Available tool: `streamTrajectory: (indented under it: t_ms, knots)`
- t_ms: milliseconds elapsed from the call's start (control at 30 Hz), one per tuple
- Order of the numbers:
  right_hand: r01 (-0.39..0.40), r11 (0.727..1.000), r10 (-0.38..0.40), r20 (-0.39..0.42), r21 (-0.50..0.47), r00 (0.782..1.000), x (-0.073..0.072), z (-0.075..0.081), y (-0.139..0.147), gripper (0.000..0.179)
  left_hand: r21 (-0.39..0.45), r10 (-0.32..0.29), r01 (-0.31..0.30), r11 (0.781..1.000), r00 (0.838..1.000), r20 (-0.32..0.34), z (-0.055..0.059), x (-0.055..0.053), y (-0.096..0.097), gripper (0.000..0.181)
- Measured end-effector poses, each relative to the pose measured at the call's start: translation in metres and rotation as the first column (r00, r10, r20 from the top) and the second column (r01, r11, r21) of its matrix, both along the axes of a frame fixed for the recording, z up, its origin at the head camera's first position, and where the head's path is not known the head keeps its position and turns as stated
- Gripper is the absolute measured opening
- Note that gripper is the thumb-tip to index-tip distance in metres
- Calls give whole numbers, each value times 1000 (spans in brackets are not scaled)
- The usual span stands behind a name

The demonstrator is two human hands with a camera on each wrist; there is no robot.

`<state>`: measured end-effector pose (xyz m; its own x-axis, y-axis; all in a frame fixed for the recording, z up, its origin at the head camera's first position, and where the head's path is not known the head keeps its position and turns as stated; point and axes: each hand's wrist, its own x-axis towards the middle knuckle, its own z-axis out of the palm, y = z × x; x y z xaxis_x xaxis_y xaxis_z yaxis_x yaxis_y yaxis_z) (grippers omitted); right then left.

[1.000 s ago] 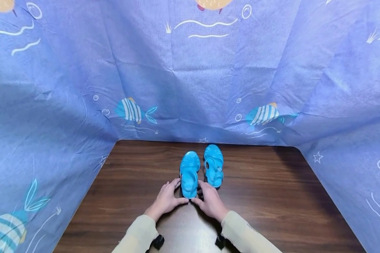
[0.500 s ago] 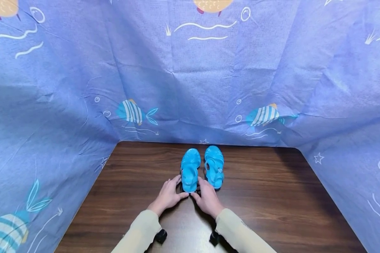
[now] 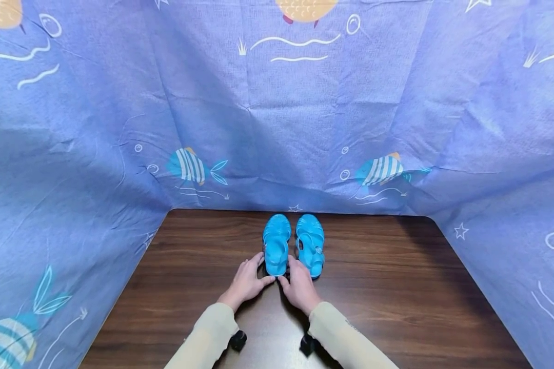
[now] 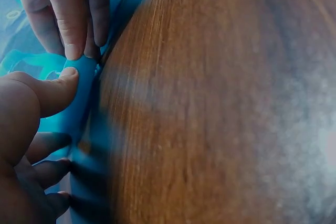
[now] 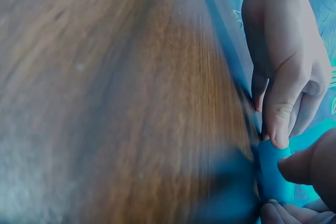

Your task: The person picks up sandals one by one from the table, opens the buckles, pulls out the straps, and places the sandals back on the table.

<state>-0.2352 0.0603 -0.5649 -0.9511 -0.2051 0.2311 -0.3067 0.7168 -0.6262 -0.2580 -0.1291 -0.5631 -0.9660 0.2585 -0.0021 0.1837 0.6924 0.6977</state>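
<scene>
Two bright blue jelly sandals stand side by side at the far edge of the wooden table, toes pointing away. At the heel of the left-hand sandal (image 3: 277, 229), my left hand (image 3: 245, 281) grips from the left and my right hand (image 3: 300, 288) from the right. Both thumbs meet at the back of its heel (image 4: 80, 95), and the other fingers lie along its sides. In the right wrist view, the thumb of my right hand (image 5: 315, 167) presses the heel. The right-hand sandal (image 3: 310, 225), with a side buckle, stands just beyond my right fingers.
Dark wood-grain table (image 3: 397, 287) extends on both sides of the sandals. A blue fabric sheet (image 3: 295, 128) printed with fish hangs behind it and along both sides, close to the sandals' toes. Pale sleeves (image 3: 212, 328) cover the forearms.
Both hands have slid the left-hand sandal forward, away from me. Its toe has come level with the other sandal's toe, which stays put. The head view has shifted slightly.
</scene>
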Motion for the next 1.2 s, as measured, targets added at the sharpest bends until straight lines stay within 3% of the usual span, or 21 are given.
streamTrajectory:
  t_ms: [267, 433, 633, 767, 967, 1200]
  knots:
    - [18, 1000, -18, 25, 14, 1000, 0, 1, -3, 61, 8, 4, -4, 1000, 1000, -4, -1, 0, -2, 81]
    - [6, 1000, -5, 59, -16, 998, 8, 2, 1, 60, 63, 27, -25, 998, 999, -30, -2, 4, -8, 80]
    - [-25, 999, 24, -33, -29, 999, 18, 2, 11, 48, 190, 51, -36, 981, 996, -75, 2, 12, -13, 53]
    - [-50, 998, 46, -97, -40, 994, 23, -2, 22, 35, 215, 14, 4, 977, 997, -82, 2, 20, -14, 38]
    - [-29, 999, 21, -193, -36, 981, 30, -8, 42, 24, 175, -77, 93, 980, 992, -96, -1, 32, -9, 17]
    - [-1, 998, -14, -236, -64, 972, 32, -3, 67, 21, 193, -181, 209, 959, 972, -153, 1, 34, 11, 14]
